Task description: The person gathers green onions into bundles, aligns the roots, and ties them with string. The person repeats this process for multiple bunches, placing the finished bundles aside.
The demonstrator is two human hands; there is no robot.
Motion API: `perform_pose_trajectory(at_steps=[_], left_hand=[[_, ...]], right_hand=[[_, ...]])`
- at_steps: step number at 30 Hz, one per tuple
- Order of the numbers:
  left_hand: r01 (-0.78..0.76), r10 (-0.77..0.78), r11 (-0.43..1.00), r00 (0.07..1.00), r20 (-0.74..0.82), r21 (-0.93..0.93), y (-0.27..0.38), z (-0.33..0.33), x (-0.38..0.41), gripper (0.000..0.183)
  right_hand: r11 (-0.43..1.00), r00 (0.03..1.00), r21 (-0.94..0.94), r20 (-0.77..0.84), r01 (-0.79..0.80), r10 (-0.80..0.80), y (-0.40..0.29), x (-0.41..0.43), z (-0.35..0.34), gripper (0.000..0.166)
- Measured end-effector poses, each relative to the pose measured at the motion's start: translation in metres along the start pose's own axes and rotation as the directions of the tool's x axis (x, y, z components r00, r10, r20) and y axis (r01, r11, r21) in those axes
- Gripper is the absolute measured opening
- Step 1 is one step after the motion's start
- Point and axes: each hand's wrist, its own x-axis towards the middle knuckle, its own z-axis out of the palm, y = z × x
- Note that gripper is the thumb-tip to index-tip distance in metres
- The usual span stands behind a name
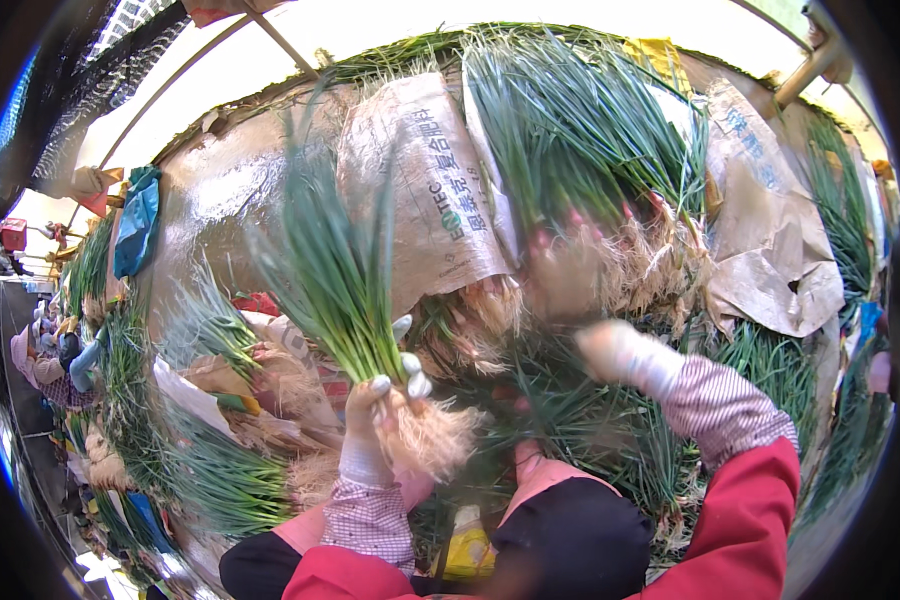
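My gloved left hand (379,397) grips a bunch of spring onions (345,300) just above the roots, with the green leaves pointing up and the pale roots hanging to the right. To the right, my gloved right hand (607,351) is blurred; whether its fingers hold anything cannot be told. Beyond it lies a large pile of spring onions (577,150), pink bulbs and long roots towards me. More roots (487,307) stick out from under a printed fertilizer sack (420,187). Loose spring onions (607,435) spread on the ground below my right hand.
Other bundles (232,472) lie at the left, beside a blurred bunch (225,337) on sacking. A torn sack (772,225) lies at the right, a blue plastic bag (136,221) at the upper left. Another person in a pink hat (24,352) is at the far left.
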Motion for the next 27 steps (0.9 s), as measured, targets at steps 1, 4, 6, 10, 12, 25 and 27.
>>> perform_pose_trajectory(at_steps=[1,4,6,10,12,25,27], left_hand=[[0.022,-0.021,0.999,1.0,0.002,-0.044,-0.003,0.004,0.008,0.088],[0.144,-0.14,0.987,0.989,0.048,-0.071,-0.022,0.014,0.031,0.065],[0.222,-0.222,0.966,0.975,0.017,-0.134,-0.027,0.017,0.037,0.044],[0.234,-0.236,0.97,0.971,-0.024,-0.057,-0.031,0.02,0.042,0.033],[0.232,-0.234,0.972,0.971,-0.04,-0.042,-0.039,0.023,0.05,0.034],[0.408,-0.376,0.901,0.904,-0.202,0.146,-0.071,0.012,0.037,0.031],[0.281,-0.266,0.959,0.942,-0.207,0.048,-0.071,0.012,0.03,0.033]], right_hand=[[0.945,0.905,0.318,-0.421,0.076,0.068,0.008,0.011,-0.011,0.033],[0.91,0.571,0.411,-0.734,-0.058,0.368,0.023,0.062,-0.044,0.031],[0.93,0.656,0.367,-0.694,-0.031,0.296,0.037,0.08,-0.057,0.03],[0.951,0.606,0.301,-0.744,-0.072,0.282,0.037,0.059,-0.049,0.025],[0.978,0.601,0.069,-0.779,-0.199,0.177,0.014,0.029,-0.035,0.024],[-0.224,0.898,0.87,-0.433,0.439,0.077,-0.061,0.011,-0.025,0.034],[-0.707,0.891,0.596,-0.441,0.38,0.107,-0.071,0.031,-0.02,0.021]])
